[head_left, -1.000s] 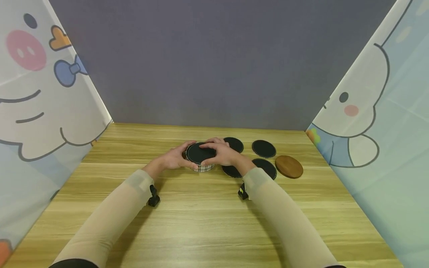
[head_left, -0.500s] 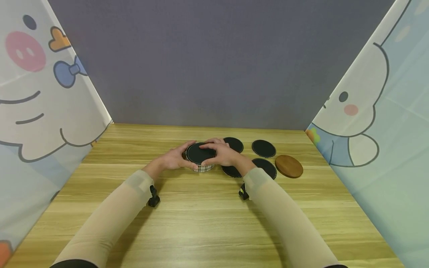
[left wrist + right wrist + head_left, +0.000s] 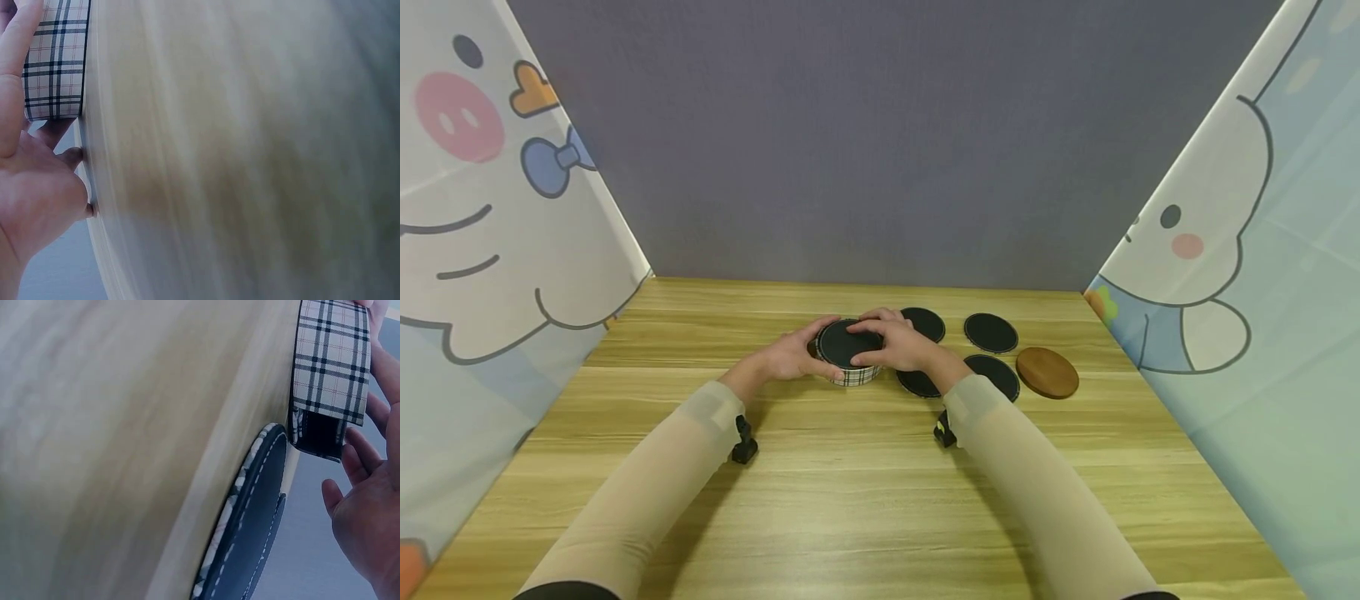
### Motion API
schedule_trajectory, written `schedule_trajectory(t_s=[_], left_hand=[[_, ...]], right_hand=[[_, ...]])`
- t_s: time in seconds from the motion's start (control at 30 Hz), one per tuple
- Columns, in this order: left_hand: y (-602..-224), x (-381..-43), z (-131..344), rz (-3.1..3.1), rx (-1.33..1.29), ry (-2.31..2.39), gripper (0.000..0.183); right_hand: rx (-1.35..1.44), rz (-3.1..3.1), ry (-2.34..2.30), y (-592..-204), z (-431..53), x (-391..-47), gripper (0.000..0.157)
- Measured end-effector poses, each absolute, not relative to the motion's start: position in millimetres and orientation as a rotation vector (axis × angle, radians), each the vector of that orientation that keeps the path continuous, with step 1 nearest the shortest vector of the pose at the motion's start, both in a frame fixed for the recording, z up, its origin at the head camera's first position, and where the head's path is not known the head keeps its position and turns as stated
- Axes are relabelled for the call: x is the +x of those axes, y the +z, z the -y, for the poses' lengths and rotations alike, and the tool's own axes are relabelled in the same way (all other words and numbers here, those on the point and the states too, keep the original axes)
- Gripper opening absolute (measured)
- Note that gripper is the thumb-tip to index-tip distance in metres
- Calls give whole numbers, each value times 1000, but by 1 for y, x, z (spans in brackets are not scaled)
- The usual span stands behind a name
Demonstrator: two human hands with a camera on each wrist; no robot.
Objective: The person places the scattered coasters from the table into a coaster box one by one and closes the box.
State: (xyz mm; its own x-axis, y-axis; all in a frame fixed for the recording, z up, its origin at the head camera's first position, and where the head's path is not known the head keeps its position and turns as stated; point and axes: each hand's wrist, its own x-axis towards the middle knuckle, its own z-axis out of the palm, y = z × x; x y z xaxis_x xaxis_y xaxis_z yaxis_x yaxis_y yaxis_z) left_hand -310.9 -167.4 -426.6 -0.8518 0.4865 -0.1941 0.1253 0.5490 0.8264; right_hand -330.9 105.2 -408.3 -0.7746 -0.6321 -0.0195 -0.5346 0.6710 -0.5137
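Observation:
A round coaster holder (image 3: 842,342) with a black top and a plaid side stands on the wooden table, between both hands. My left hand (image 3: 790,354) grips it from the left, thumb at the near side and fingers at the far side. From the right, my right hand (image 3: 898,343) holds its upper edge, with fingers over the top. In the right wrist view the plaid side (image 3: 331,362) has a dark cut-out near the table. A round black coaster (image 3: 256,506) with pale stitching lies close to it. The left wrist view shows the plaid wall (image 3: 59,62) near my fingers.
Right of the holder lie several black coasters, among them a back one (image 3: 991,332) and a front one (image 3: 995,377), partly behind my right arm. A round brown wooden disc (image 3: 1047,372) lies farther right. A grey panel (image 3: 880,150) rises behind the table (image 3: 842,492).

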Motion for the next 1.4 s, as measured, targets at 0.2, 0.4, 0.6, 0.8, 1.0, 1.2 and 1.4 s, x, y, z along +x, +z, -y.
schedule_trajectory(t_s=[0.2,0.4,0.6,0.8,1.0,1.2,1.4], left_hand=[[-428,-311,167,-2400,500,1209,120],[-427,-311,166,-2394,499,1225,119],[-425,-312,164,-2407,491,1226,120],[-425,-310,165,-2437,483,1217,123],[-427,-311,166,-2438,477,1225,123],[-427,-309,167,-2451,478,1217,121],[-428,-310,167,-2464,484,1202,123]], right_hand=[[-946,-2701,-698,-409,-105,-331,67],[-936,-2728,-811,-407,-120,-330,62],[-922,-2669,-1066,-397,-154,-324,59],[-854,-2688,-1089,-394,-195,-313,54],[-809,-2725,-1033,-399,-231,-305,51],[-772,-2741,-989,-408,-253,-299,47],[-789,-2735,-916,-415,-259,-298,42]])
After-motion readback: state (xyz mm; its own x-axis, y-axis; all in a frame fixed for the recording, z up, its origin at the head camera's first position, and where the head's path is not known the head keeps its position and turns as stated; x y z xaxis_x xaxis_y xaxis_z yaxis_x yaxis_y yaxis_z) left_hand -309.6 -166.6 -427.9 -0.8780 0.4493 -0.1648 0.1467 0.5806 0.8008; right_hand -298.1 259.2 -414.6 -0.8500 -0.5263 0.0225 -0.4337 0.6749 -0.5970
